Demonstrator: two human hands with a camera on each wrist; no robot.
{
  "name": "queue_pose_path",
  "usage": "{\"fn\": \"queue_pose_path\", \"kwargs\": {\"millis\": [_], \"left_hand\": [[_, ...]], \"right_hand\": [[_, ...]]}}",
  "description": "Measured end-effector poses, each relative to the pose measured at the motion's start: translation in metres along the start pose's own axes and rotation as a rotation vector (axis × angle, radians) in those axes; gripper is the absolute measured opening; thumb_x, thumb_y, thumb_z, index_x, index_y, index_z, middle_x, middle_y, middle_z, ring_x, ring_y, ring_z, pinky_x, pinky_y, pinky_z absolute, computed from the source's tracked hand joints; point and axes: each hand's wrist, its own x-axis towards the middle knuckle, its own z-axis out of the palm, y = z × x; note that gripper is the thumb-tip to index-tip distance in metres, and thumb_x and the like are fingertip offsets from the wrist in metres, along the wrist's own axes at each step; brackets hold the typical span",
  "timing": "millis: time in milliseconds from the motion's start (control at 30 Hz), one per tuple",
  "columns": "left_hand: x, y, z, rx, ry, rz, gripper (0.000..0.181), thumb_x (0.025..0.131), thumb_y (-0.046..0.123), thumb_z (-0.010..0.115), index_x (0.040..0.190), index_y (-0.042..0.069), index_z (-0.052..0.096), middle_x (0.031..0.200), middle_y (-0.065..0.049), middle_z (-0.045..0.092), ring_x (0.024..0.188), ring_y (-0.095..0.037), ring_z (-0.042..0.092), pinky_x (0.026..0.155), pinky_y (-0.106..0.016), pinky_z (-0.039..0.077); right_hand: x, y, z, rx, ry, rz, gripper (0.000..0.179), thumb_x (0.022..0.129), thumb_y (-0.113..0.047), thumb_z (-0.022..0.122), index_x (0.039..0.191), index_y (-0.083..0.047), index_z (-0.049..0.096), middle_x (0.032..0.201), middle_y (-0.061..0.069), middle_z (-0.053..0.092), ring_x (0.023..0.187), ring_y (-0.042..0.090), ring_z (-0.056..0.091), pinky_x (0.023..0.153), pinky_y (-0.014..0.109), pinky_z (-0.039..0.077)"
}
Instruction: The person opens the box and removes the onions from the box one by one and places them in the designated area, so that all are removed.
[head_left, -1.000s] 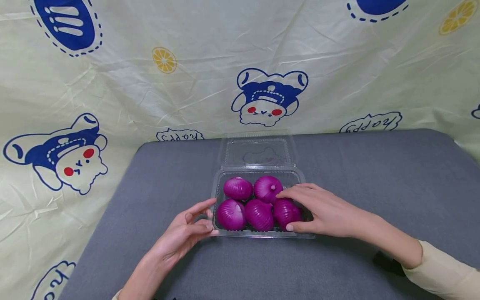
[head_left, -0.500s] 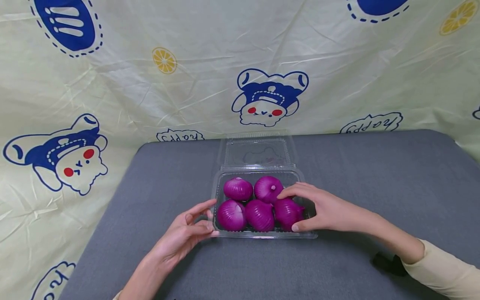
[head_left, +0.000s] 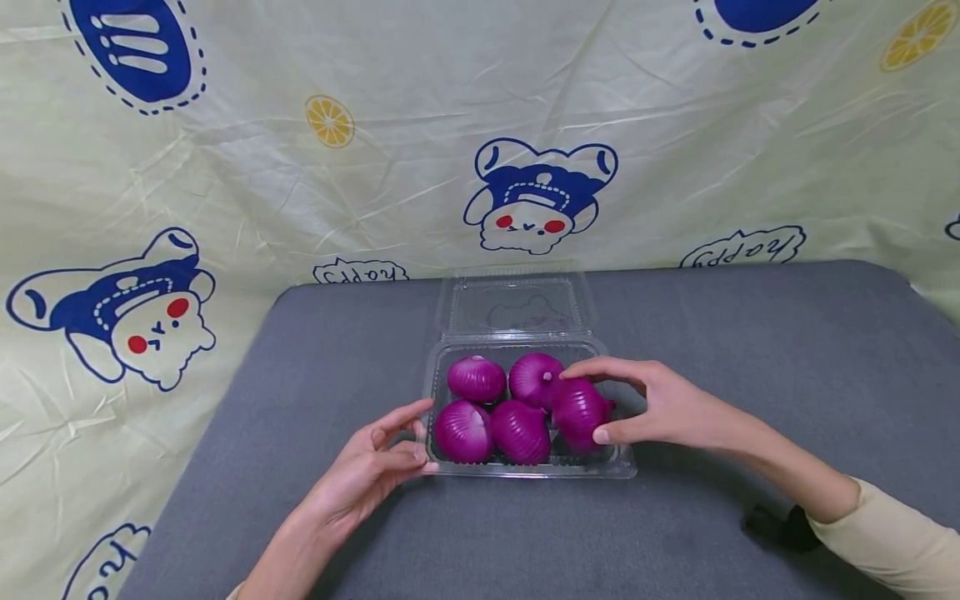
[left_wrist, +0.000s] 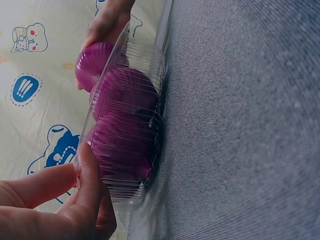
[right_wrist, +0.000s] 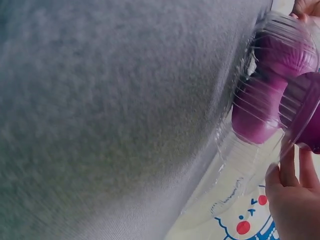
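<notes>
In the head view a clear plastic clamshell box (head_left: 525, 471) sits on the table, its lid (head_left: 517, 304) folded back. My left hand (head_left: 367, 458) pinches the box's left rim between thumb and fingers, as the left wrist view also shows. Between the thumb and fingers of my right hand (head_left: 671, 408) is a purple onion (head_left: 581, 415), lifted above the box's right side. The left wrist view has this held onion (left_wrist: 92, 65) standing above the rim. Several other purple onions lie in the box, among them a front-left onion (head_left: 463, 432) and a back-left onion (head_left: 477, 378).
A grey cloth-covered table (head_left: 750, 333) extends around the box. Behind it hangs a pale curtain (head_left: 405, 192) with cartoon prints. A small black object (head_left: 780, 527) is at the right forearm.
My right hand has lifted its onion up from the box's front-right corner, drawing slightly to the right. The left hand stays on the rim.
</notes>
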Motion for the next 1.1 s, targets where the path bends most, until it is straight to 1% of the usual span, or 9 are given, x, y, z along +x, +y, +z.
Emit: {"fn": "queue_pose_path", "kwargs": {"millis": [133, 200, 333, 500, 600, 667, 867, 967, 1100], "left_hand": [[0.000, 0.000, 0.001, -0.003, 0.004, -0.002, 0.067, 0.089, -0.015, 0.054, 0.151, 0.003, 0.036, 0.110, -0.010, 0.043, 0.079, -0.016, 0.055, 0.091, -0.040, 0.054], [0.000, 0.000, 0.001, 0.001, 0.002, -0.001, 0.067, 0.089, -0.014, 0.055, 0.150, 0.003, 0.036, 0.110, -0.010, 0.044, 0.079, -0.016, 0.055, 0.091, -0.040, 0.054], [0.000, 0.000, 0.002, -0.004, 0.001, -0.005, 0.068, 0.088, -0.015, 0.055, 0.150, 0.003, 0.036, 0.110, -0.010, 0.043, 0.080, -0.016, 0.055, 0.092, -0.040, 0.053], [0.000, 0.000, 0.002, -0.016, -0.003, -0.009, 0.069, 0.088, -0.016, 0.054, 0.151, 0.003, 0.035, 0.110, -0.010, 0.042, 0.079, -0.016, 0.053, 0.091, -0.040, 0.053], [0.000, 0.000, 0.001, -0.016, -0.005, -0.008, 0.069, 0.088, -0.016, 0.054, 0.151, 0.003, 0.035, 0.111, -0.010, 0.043, 0.079, -0.016, 0.054, 0.091, -0.040, 0.054], [0.000, 0.001, 0.001, -0.015, -0.004, -0.009, 0.069, 0.088, -0.016, 0.054, 0.151, 0.003, 0.035, 0.111, -0.010, 0.043, 0.079, -0.015, 0.054, 0.091, -0.040, 0.053], [0.000, 0.001, 0.003, -0.026, 0.003, -0.014, 0.068, 0.087, -0.016, 0.054, 0.150, 0.004, 0.037, 0.111, -0.011, 0.043, 0.078, -0.016, 0.054, 0.093, -0.042, 0.053], [0.000, 0.001, 0.002, -0.022, -0.010, -0.005, 0.068, 0.088, -0.016, 0.053, 0.150, 0.003, 0.036, 0.111, -0.011, 0.043, 0.078, -0.015, 0.054, 0.093, -0.041, 0.053], [-0.001, 0.002, 0.001, -0.017, -0.023, 0.005, 0.067, 0.089, -0.016, 0.053, 0.151, 0.001, 0.034, 0.111, -0.011, 0.042, 0.078, -0.014, 0.054, 0.093, -0.041, 0.053]], "right_hand": [[-0.001, -0.003, -0.004, -0.006, 0.062, -0.020, 0.056, 0.082, -0.019, 0.077, 0.135, -0.028, 0.058, 0.136, -0.007, 0.055, 0.127, 0.021, 0.047, 0.101, 0.060, 0.041], [-0.003, -0.003, -0.005, 0.007, 0.083, -0.027, 0.058, 0.082, -0.016, 0.077, 0.135, -0.026, 0.058, 0.136, -0.006, 0.055, 0.126, 0.018, 0.049, 0.100, 0.051, 0.045], [-0.005, -0.006, -0.009, 0.098, 0.110, -0.051, 0.058, 0.082, -0.007, 0.076, 0.136, -0.019, 0.056, 0.135, 0.001, 0.055, 0.122, 0.021, 0.051, 0.094, 0.036, 0.052], [-0.010, -0.007, -0.017, 0.204, 0.135, -0.090, 0.058, 0.083, 0.005, 0.071, 0.137, -0.007, 0.054, 0.136, 0.010, 0.053, 0.121, 0.027, 0.050, 0.086, 0.037, 0.056], [-0.015, -0.006, -0.024, 0.231, 0.158, -0.080, 0.057, 0.084, 0.009, 0.067, 0.137, -0.003, 0.052, 0.136, 0.012, 0.052, 0.120, 0.027, 0.052, 0.082, 0.039, 0.058], [-0.019, -0.006, -0.028, 0.229, 0.186, -0.062, 0.056, 0.085, 0.009, 0.066, 0.138, -0.003, 0.051, 0.135, 0.012, 0.052, 0.118, 0.027, 0.053, 0.080, 0.038, 0.058], [-0.030, -0.003, -0.041, 0.181, 0.285, 0.002, 0.056, 0.085, 0.008, 0.066, 0.138, -0.002, 0.051, 0.135, 0.009, 0.052, 0.117, 0.024, 0.052, 0.082, 0.030, 0.057], [-0.036, 0.002, -0.048, 0.143, 0.300, 0.034, 0.054, 0.086, 0.007, 0.066, 0.137, -0.003, 0.052, 0.133, 0.007, 0.053, 0.115, 0.022, 0.053, 0.081, 0.029, 0.057], [-0.043, 0.010, -0.057, 0.069, 0.295, 0.084, 0.053, 0.087, 0.001, 0.068, 0.138, -0.007, 0.054, 0.132, 0.003, 0.054, 0.114, 0.019, 0.053, 0.077, 0.030, 0.057]]}}
